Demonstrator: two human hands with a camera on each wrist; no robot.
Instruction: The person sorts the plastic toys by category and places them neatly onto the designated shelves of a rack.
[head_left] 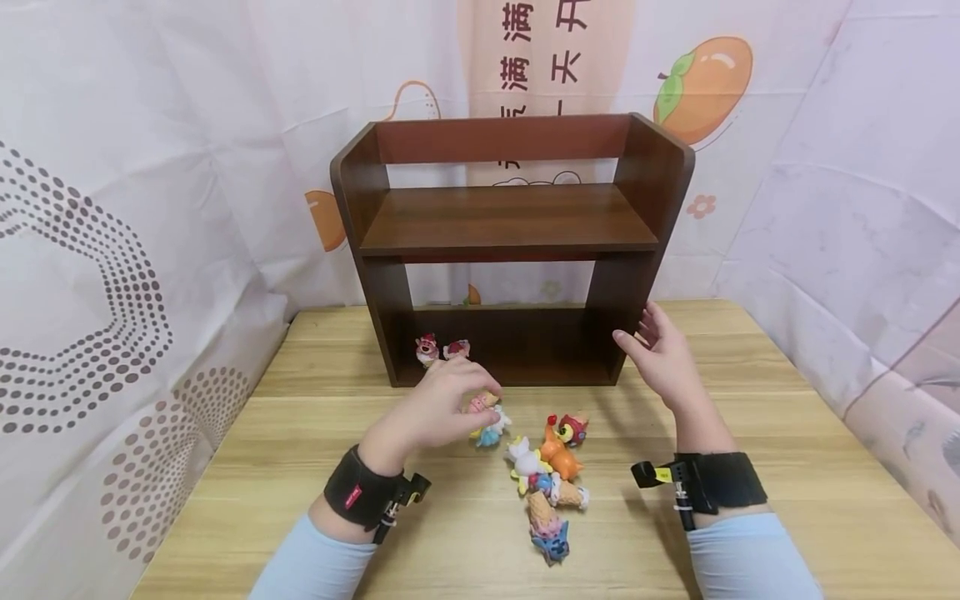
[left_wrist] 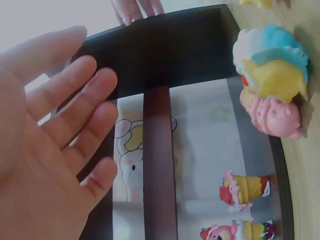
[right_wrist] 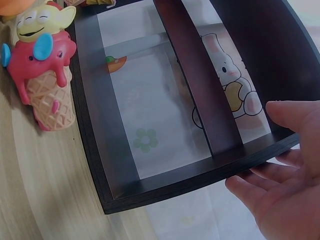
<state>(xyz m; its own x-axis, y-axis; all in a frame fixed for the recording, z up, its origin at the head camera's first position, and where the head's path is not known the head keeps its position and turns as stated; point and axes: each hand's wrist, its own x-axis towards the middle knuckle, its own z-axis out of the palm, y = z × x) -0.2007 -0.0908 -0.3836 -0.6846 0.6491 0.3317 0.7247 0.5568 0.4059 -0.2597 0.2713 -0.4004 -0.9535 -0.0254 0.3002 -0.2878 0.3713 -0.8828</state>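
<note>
Nearest the cam., the pale-blue left sleeve (head_left: 311,562) is seen, w/ a black strap (head_left: 351,492) round the wrist. A bear-like figure (head_left: 427,350) and a second pink figure (head_left: 456,350) are stood upright on the lower board of the shelf (head_left: 510,218), at its left end, prob. so that a row is kept from the side wall. The left hand (head_left: 442,406) is held w/ fingers loosely bent & nothing between them, just above a white-and-blue figure (head_left: 492,433); this pos. seems chosen for reach.

Further right, a white figure (head_left: 527,460), an orange figure (head_left: 561,457) and a blue-eared figure (head_left: 552,546) are laid on the table (head_left: 450,533), prob. to be near both hands. By the right hand (head_left: 663,358), the shelf's right panel is held between thumb & fingers, presumably for steadiness.

The shelf is dark brown, two-level, w/ gaps at the back. The figures are glossy & bright; waffle cones are seen on several.
</note>
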